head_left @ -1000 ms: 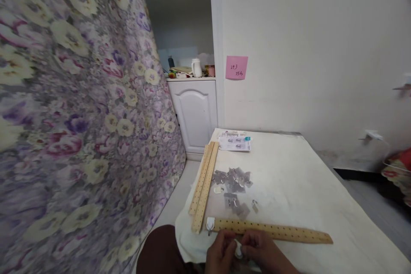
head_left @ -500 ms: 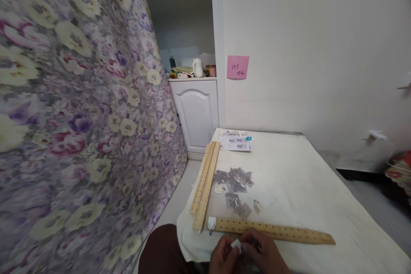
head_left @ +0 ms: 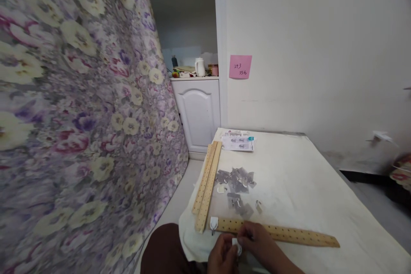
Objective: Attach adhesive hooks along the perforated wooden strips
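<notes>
Near the table's front edge, my left hand [head_left: 221,254] pinches a small white hook with a square backing plate [head_left: 236,246] between thumb and fingers. My right hand [head_left: 255,239] is close against the plate's right side, its fingertips drawn together; whatever they grip is hidden. Just beyond both hands lies a perforated wooden strip [head_left: 298,235], partly covered by the right hand. Another white hook [head_left: 213,224] sits at that strip's left end, its metal loop hanging over the near edge.
Two more perforated strips [head_left: 205,188] lie along the table's left side. Several hooks in clear wrappers [head_left: 237,180] are piled mid-table, with a loose hook [head_left: 258,206] to their right. Flat packaging [head_left: 238,143] rests at the back. A floral curtain [head_left: 80,137] hangs on the left.
The white hook in my left hand has turned, so its metal loop now shows. My right hand has shifted slightly up, its fingers more closely pinched. The view has moved a little.
</notes>
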### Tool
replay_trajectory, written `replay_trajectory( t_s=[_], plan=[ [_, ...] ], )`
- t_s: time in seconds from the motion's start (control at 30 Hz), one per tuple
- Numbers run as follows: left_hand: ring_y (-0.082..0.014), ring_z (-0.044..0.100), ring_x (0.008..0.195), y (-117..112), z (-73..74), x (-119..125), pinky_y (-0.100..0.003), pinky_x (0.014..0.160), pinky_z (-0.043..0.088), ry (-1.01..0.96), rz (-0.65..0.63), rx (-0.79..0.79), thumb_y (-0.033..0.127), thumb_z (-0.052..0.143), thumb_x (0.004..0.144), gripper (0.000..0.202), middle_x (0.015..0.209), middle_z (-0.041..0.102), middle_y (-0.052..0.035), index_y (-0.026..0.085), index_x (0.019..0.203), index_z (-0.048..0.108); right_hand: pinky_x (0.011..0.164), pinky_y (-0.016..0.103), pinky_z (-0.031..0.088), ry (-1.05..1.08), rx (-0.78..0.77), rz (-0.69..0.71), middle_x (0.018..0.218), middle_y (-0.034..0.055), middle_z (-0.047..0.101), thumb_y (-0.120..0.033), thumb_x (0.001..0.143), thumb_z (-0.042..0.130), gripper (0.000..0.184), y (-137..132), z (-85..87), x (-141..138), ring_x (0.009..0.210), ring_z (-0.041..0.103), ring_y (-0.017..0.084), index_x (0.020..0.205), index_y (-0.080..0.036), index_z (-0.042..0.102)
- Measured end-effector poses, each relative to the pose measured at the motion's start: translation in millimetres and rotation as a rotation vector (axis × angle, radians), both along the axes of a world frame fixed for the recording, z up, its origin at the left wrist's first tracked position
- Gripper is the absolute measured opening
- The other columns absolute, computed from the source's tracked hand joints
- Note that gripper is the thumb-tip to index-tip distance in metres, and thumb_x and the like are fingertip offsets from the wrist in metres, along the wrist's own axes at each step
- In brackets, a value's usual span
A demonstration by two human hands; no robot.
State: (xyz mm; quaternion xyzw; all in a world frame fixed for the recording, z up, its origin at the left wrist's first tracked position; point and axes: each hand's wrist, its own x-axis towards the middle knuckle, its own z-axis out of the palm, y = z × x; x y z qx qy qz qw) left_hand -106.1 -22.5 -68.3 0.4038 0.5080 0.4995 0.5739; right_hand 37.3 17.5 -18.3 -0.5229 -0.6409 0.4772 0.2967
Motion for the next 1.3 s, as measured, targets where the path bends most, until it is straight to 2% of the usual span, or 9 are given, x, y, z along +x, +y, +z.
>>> replay_trajectory(
  t_s=[0.2, 0.4, 0.6, 0.77, 1.0, 1.13, 1.3],
  plan=[
    [-0.0093, 0.049, 0.039, -5.9, -4.3, 1.6, -0.020, 0.039, 0.031, -0.077, 0.099, -0.058, 0.071, 0.057, 0.066, 0.058, 0.062, 0.064, 0.0020, 0.019, 0.093, 0.058, 0.055, 0.019, 0.038, -0.090, 0.068, 0.025, 0.061, 0.0007, 0.065, -0.013, 0.066, 0.051, 0.013, 26.9, 9.2, -9.5, 0.059, 0.057, 0.012, 0.067, -0.014, 0.064],
    [-0.0082, 0.046, 0.036, -7.9, -11.9, 2.0, -0.019, 0.037, 0.028, -0.068, 0.131, -0.056, 0.069, 0.061, 0.064, 0.054, 0.054, 0.060, 0.0049, 0.020, 0.086, 0.056, 0.056, 0.019, 0.037, -0.259, 0.110, 0.040, 0.066, 0.0034, 0.069, -0.012, 0.068, 0.050, 0.016, 43.7, 6.5, -20.4, 0.063, 0.059, 0.013, 0.068, -0.015, 0.066],
    [-0.0084, 0.043, 0.035, 0.3, -12.2, 3.4, -0.019, 0.036, 0.032, -0.064, 0.198, -0.020, 0.065, 0.067, 0.060, 0.049, 0.045, 0.056, 0.0066, 0.021, 0.074, 0.053, 0.062, 0.024, 0.034, -0.379, 0.154, 0.003, 0.072, 0.0057, 0.069, -0.013, 0.074, 0.050, 0.016, 37.3, 3.4, -25.7, 0.069, 0.059, 0.016, 0.072, -0.016, 0.065],
    [-0.0078, 0.042, 0.033, 5.5, -11.4, 5.8, -0.019, 0.032, 0.033, 0.004, 0.295, -0.037, 0.066, 0.065, 0.060, 0.050, 0.049, 0.058, 0.0060, 0.019, 0.074, 0.053, 0.065, 0.025, 0.034, -0.476, 0.200, -0.046, 0.076, 0.0064, 0.069, -0.015, 0.080, 0.046, 0.017, 29.7, 4.5, -30.3, 0.073, 0.060, 0.017, 0.076, -0.017, 0.063],
    [-0.0102, 0.048, 0.034, 2.3, -0.8, 5.0, -0.021, 0.036, 0.034, 0.213, 0.295, -0.012, 0.071, 0.054, 0.066, 0.052, 0.052, 0.062, 0.0038, 0.021, 0.076, 0.055, 0.066, 0.025, 0.034, -0.518, 0.200, -0.053, 0.080, 0.0055, 0.069, -0.016, 0.082, 0.047, 0.017, 24.3, 6.3, -31.6, 0.076, 0.060, 0.018, 0.078, -0.019, 0.063],
    [-0.0118, 0.051, 0.039, 0.6, 5.1, 6.0, -0.021, 0.040, 0.037, 0.235, 0.284, -0.016, 0.072, 0.054, 0.066, 0.052, 0.054, 0.062, 0.0029, 0.021, 0.079, 0.057, 0.069, 0.025, 0.035, -0.517, 0.224, -0.039, 0.084, 0.0054, 0.069, -0.016, 0.084, 0.045, 0.019, 21.2, 5.6, -31.1, 0.080, 0.060, 0.018, 0.081, -0.019, 0.064],
    [-0.0114, 0.047, 0.036, 0.8, 3.5, 6.3, -0.022, 0.037, 0.035, 0.272, 0.255, 0.004, 0.073, 0.050, 0.068, 0.058, 0.054, 0.061, 0.0029, 0.019, 0.087, 0.058, 0.069, 0.025, 0.035, -0.534, 0.254, -0.033, 0.085, 0.0069, 0.068, -0.017, 0.086, 0.044, 0.021, 20.2, 4.0, -31.8, 0.081, 0.060, 0.018, 0.081, -0.019, 0.065]
  ],
)
